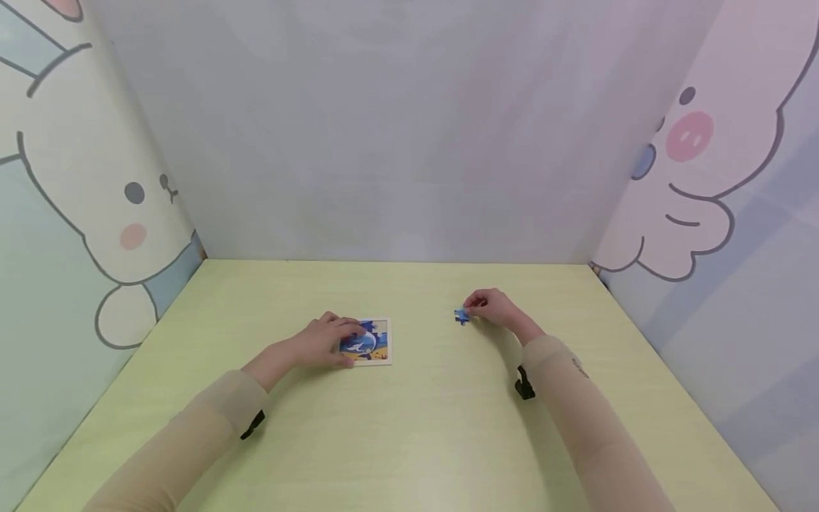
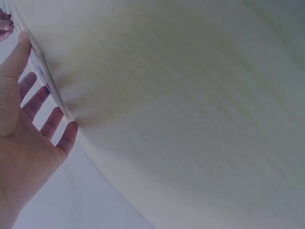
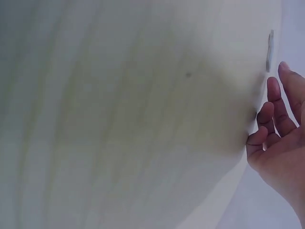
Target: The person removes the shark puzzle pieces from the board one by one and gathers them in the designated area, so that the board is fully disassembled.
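Observation:
A small square jigsaw puzzle [image 1: 382, 346] with a pale frame lies flat on the table, its picture a blue and white sea animal over yellow. My left hand [image 1: 325, 343] rests on its left side, fingers spread, thumb at the near edge. Part of the picture is hidden under that hand. In the left wrist view the puzzle's edge [image 2: 50, 78] runs along the fingertips. Off to the right, a blue puzzle piece [image 1: 461, 316] lies by the fingertips of my right hand [image 1: 493, 307]. In the right wrist view the loosely bent fingers are right beside the thin piece [image 3: 270, 51].
The pale yellow table [image 1: 409, 434] carries the puzzle and the loose piece. A plain light curtain [image 1: 409, 142] stands behind it, with cartoon-printed panels on the left and right [image 1: 697, 163]. Dark straps show on both sleeves.

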Tool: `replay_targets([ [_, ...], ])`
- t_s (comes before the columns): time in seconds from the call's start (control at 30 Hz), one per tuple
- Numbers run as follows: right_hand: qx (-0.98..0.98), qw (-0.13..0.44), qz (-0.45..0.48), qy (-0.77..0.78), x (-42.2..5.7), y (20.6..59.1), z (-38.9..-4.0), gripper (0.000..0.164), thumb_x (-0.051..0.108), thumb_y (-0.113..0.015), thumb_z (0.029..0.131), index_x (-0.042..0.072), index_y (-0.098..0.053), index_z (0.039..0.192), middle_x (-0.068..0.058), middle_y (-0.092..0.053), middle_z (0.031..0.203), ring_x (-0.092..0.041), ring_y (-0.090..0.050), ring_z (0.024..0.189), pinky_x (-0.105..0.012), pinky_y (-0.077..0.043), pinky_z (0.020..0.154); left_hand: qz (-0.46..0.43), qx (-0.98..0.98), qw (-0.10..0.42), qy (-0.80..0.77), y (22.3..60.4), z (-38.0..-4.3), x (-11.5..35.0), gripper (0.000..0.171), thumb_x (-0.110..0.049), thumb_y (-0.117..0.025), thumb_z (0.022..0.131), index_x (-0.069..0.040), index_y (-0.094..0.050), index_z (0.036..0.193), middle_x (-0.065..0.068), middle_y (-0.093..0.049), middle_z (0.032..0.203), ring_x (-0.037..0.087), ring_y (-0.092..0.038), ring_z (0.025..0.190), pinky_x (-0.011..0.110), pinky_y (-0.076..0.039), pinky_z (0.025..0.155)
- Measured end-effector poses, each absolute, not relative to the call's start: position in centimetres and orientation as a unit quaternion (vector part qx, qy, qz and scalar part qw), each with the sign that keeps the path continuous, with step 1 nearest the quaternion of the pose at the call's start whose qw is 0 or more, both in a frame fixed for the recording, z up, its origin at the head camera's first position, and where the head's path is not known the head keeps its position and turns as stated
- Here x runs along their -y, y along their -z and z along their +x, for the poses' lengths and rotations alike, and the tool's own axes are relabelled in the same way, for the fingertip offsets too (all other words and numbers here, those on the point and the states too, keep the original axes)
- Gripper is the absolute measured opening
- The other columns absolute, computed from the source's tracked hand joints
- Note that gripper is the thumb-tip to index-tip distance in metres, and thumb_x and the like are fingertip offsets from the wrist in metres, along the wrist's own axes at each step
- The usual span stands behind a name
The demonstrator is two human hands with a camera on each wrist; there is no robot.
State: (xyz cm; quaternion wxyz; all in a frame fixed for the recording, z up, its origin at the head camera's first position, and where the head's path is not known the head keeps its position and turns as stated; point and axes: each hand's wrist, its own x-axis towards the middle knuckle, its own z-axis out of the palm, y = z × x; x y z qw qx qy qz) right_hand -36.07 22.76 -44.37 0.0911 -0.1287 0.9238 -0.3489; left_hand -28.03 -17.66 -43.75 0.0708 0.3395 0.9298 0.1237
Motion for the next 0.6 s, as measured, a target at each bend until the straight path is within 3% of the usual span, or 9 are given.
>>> replay_targets([
  [0.17,-0.922,0.092,-0.126,0.353,-22.1,43.5,-35.6,0.015,0.021,-0.066,0.09,0.011,-0.068,0.101,-0.004,-0.064,0.099,-0.022,-0.054,0.092,-0.03,-0.045,0.075,0.344,-0.929,0.073,-0.117,43.8,-28.0,17.8,0.064,-0.045,-0.066,0.085,-0.017,-0.048,0.139,0.005,-0.039,0.147,0.032,-0.036,0.124,0.053,-0.034,0.098],
  [0.4,-0.92,0.087,-0.15,0.352,-20.2,42.1,-35.0,0.018,0.02,-0.066,0.089,0.009,-0.068,0.104,-0.004,-0.064,0.098,-0.02,-0.055,0.088,-0.029,-0.045,0.073,0.358,-0.925,0.065,-0.11,43.9,-27.7,18.2,0.062,-0.042,-0.063,0.088,-0.015,-0.045,0.141,0.017,-0.034,0.145,0.037,-0.035,0.126,0.058,-0.032,0.1],
  [0.6,-0.913,0.08,-0.174,0.362,-18.1,41.1,-34.4,0.023,0.021,-0.067,0.089,0.005,-0.067,0.106,-0.003,-0.064,0.096,-0.019,-0.054,0.085,-0.03,-0.045,0.074,0.35,-0.926,0.068,-0.125,44.1,-27.9,18.4,0.061,-0.042,-0.065,0.087,-0.015,-0.047,0.139,0.014,-0.039,0.141,0.033,-0.037,0.126,0.055,-0.032,0.103],
])
